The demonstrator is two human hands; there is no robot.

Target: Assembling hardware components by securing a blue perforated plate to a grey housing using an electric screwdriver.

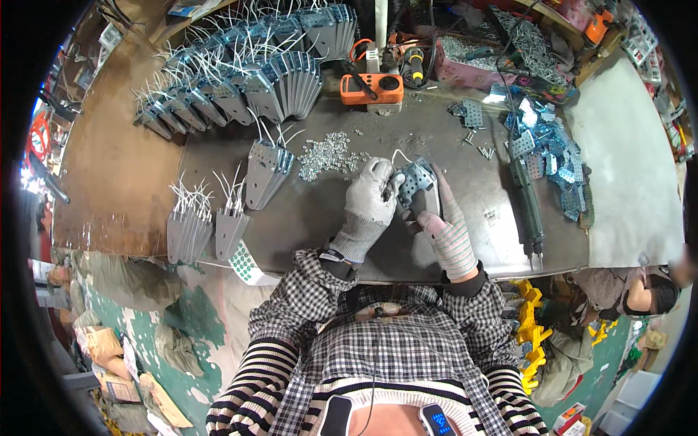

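My right hand (451, 229), in a striped glove, is closed around a grey piece with a perforated bluish metal plate (417, 179) on it, and a white wire curls from its top. At the plate's left edge, my left hand (372, 192), in a grey glove, has its thumb and fingers pinched together; whatever lies between the fingertips is hidden. Just left of that hand a heap of small shiny nuts (326, 155) is spread on the dark metal tabletop (291, 232). A stack of similar grey pieces with wires (267, 173) lies further left.
Rows of wired grey pieces (283, 91) fill the back left; two smaller stacks (190, 225) sit near the front edge. An orange device (371, 89) stands at the back. On the right are a power screwdriver (526, 203), loose bluish plates (563, 160) and a screw bin (472, 62).
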